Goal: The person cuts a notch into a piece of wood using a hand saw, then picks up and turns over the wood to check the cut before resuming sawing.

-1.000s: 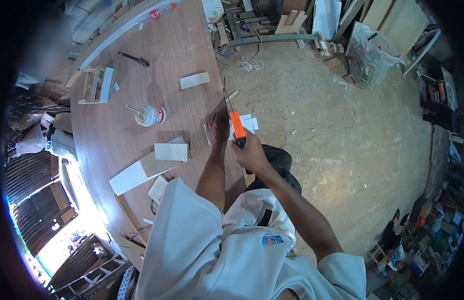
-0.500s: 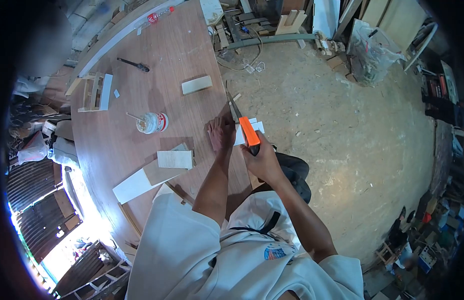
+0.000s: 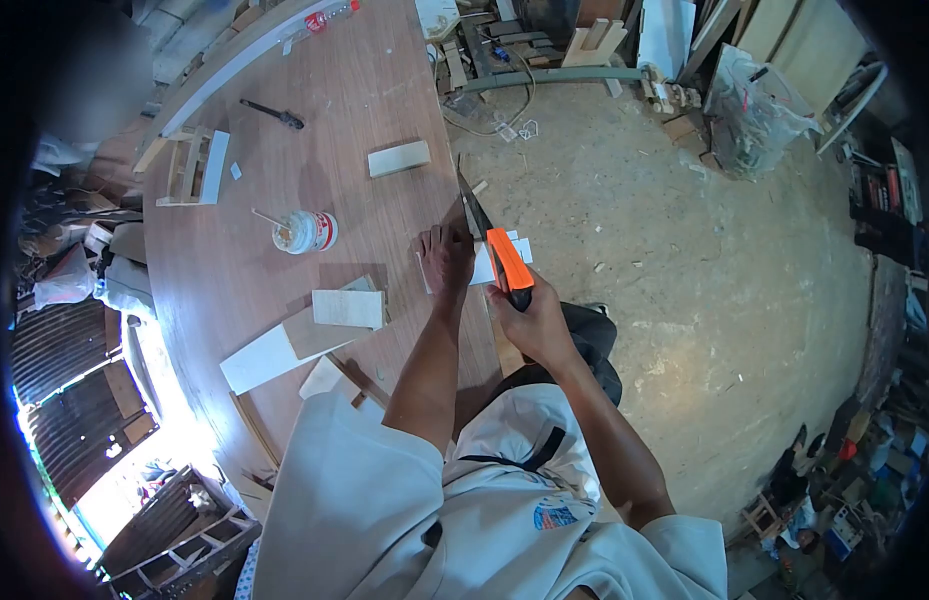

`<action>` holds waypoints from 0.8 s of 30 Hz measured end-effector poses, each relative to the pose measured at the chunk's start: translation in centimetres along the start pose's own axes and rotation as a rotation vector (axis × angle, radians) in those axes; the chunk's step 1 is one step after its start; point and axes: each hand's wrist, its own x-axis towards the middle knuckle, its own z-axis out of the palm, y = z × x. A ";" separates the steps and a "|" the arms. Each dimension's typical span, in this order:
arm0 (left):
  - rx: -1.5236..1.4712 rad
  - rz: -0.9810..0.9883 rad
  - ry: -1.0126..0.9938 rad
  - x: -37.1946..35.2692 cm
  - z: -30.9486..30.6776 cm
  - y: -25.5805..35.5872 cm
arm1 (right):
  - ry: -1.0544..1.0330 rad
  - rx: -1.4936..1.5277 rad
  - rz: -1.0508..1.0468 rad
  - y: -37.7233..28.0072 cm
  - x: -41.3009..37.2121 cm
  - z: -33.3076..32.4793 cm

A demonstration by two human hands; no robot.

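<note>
My right hand (image 3: 534, 318) is wrapped round the black grip of a handsaw (image 3: 508, 262) with an orange handle. Its narrow blade points away from me along the table's right edge. My left hand (image 3: 446, 262) lies over a white board (image 3: 484, 266), fingers bent and pressing it against the tabletop. The board sticks out past the table edge, beside and partly under the saw. Exactly where the blade meets the board is hidden by the saw and my hand.
On the wooden table (image 3: 354, 110) are a pale block (image 3: 398, 158), a glue jar (image 3: 309, 232) with a stick, stacked boards (image 3: 348, 309), a dark tool (image 3: 274, 113), a small slatted frame (image 3: 194, 168) and a bottle (image 3: 329, 16). A plastic bag (image 3: 749, 110) stands on the floor.
The saw and my right hand have shifted slightly toward the lower right. My left hand stays on the board. The whole view has tilted a little.
</note>
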 end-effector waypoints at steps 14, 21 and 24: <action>-0.036 0.064 -0.043 -0.3 -0.4 0.3 | 0.029 0.027 0.159 -3.6 2.1 0.3; -0.030 0.107 -0.079 -0.4 -0.3 -0.2 | -0.141 0.347 0.397 -6.5 10.5 -0.7; -0.036 0.074 -0.016 -0.5 -0.7 0.3 | -0.155 0.210 0.364 -6.2 10.2 0.0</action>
